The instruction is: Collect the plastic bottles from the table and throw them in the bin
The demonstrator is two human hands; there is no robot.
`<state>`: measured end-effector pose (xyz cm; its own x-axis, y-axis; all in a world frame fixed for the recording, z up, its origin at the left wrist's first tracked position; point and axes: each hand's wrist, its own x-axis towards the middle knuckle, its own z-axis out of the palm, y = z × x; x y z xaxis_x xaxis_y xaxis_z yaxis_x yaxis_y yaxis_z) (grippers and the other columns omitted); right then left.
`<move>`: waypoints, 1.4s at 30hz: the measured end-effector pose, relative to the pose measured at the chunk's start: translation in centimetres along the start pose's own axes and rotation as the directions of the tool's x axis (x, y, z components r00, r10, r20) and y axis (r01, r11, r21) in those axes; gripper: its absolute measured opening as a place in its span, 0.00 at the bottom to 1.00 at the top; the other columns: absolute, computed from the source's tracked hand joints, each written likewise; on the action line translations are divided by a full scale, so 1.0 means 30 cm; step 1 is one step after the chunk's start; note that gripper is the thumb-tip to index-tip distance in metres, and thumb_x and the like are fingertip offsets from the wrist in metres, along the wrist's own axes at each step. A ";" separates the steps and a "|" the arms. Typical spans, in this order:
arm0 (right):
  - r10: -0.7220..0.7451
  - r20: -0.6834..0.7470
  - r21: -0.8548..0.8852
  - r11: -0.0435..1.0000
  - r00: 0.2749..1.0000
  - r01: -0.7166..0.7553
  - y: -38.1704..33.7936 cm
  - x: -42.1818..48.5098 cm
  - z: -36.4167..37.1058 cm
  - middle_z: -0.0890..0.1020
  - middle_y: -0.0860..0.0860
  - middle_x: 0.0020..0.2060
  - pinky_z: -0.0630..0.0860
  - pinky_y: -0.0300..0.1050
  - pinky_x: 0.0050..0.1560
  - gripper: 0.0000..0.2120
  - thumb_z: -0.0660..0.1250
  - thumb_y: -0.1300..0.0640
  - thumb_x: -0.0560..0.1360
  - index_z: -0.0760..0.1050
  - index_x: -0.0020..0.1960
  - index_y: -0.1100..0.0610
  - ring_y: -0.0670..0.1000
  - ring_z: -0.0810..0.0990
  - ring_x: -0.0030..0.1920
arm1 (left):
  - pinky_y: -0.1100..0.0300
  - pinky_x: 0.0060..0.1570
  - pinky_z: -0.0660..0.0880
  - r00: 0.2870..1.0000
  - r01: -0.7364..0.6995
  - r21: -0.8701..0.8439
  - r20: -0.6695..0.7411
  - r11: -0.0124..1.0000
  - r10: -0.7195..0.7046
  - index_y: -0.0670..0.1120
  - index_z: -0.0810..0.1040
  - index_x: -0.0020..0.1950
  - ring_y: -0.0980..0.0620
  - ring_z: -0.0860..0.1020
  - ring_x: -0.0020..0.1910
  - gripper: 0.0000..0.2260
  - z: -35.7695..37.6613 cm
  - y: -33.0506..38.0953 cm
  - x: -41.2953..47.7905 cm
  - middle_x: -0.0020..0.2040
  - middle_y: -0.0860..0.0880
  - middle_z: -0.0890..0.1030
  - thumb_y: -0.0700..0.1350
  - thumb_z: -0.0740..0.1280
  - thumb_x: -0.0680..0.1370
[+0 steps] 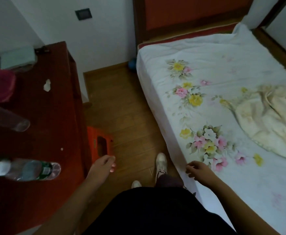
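A clear plastic bottle with a green and white label (25, 169) lies on its side near the front of the dark red table (54, 107). A clear plastic cup or bottle (8, 119) lies on its side further back at the left edge. My left hand (103, 165) hangs empty beside the table's right edge, fingers loosely apart, a short way right of the labelled bottle. Near the bed's edge, my right hand (198, 172) is also empty with fingers curled loosely. No bin that I can name for sure is in view.
An orange plastic stool (99, 143) stands on the wooden floor (127, 112) against the table. A pink container (0, 85), a pale box (17, 57) and a crumpled tissue (47, 85) are on the table. A bed with floral sheet (215, 99) fills the right.
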<state>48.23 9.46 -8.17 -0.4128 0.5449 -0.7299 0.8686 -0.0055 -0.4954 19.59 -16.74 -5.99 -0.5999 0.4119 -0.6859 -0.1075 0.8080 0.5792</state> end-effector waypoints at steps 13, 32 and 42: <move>-0.227 0.364 -0.214 0.924 0.903 0.318 -0.667 0.532 -0.176 0.84 0.49 0.46 0.80 0.53 0.58 0.04 0.68 0.49 0.74 0.80 0.46 0.48 0.50 0.84 0.49 | 0.50 0.47 0.78 0.923 0.206 -0.358 -0.237 0.911 -0.302 0.50 0.81 0.48 0.45 0.84 0.46 0.12 -0.003 0.162 0.186 0.46 0.46 0.86 0.52 0.61 0.83; -0.261 0.894 -0.245 0.395 0.363 0.886 -1.469 0.322 0.498 0.83 0.44 0.52 0.80 0.52 0.59 0.08 0.63 0.47 0.80 0.77 0.56 0.46 0.44 0.83 0.50 | 0.49 0.51 0.82 0.322 -0.019 -0.821 -0.545 0.570 -0.774 0.45 0.78 0.65 0.49 0.84 0.52 0.21 -0.021 -0.119 -0.276 0.55 0.48 0.84 0.59 0.64 0.80; -0.365 0.858 -0.218 0.380 0.362 0.899 -1.612 0.268 0.650 0.81 0.45 0.55 0.79 0.50 0.60 0.15 0.64 0.45 0.79 0.75 0.63 0.48 0.45 0.81 0.54 | 0.44 0.70 0.71 0.300 -0.121 -0.725 -0.678 0.678 -0.671 0.55 0.57 0.79 0.51 0.69 0.74 0.52 -0.254 -0.108 -0.129 0.78 0.51 0.67 0.66 0.79 0.62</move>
<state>-2.45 -2.23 0.72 -0.7017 -0.5195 -0.4876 0.0188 0.6706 -0.7416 16.23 -24.17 -1.85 -0.6454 -0.7044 -0.2954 -0.5747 0.1931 0.7952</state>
